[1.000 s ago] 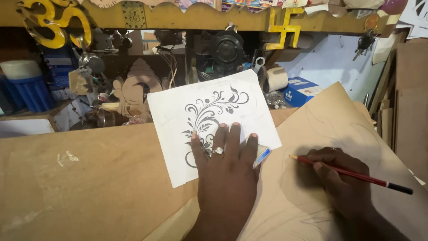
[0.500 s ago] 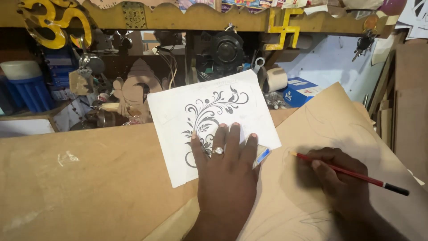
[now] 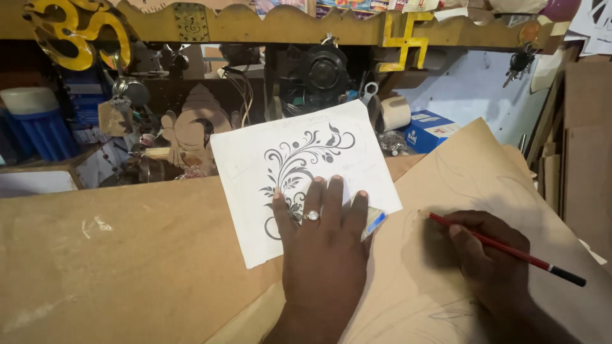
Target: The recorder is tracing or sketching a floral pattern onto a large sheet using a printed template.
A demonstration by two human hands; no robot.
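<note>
**Pencil on the board, palm on the pattern**

Head view, lower centre: left hand (image 3: 322, 245) flat on the white pattern sheet (image 3: 299, 175), fingers spread and pressed down, ringed, gripping nothing, only pinning the paper. Printed on the sheet, a black floral scroll, its stem curling from beside the fingertips up toward the upper right of the sheet. Small blue-edged eraser-like piece (image 3: 375, 223) peeking out just beside the outer finger; exact kind not clear.

Lower right: right hand (image 3: 488, 255) closed round a red pencil (image 3: 503, 250), fingers pressed together in a writing pinch. Long axis of the pencil slanting from upper left to lower right, dark butt end toward the right edge of the frame, tip at the left, touching or just above the tan board (image 3: 459, 185). Faint drawn curves visible on that board near the tip and lower down. Sheet lying to the left of the pencil tip, near but apart; right hand the nearer to the drawn lines, left hand the nearer to the pattern.

Beneath both, a wide brown worktop (image 3: 127, 255). Across the top of the frame, a cluttered shelf with yellow cut-out ornaments (image 3: 76, 38), and a tape roll (image 3: 396, 113) right of centre.
</note>
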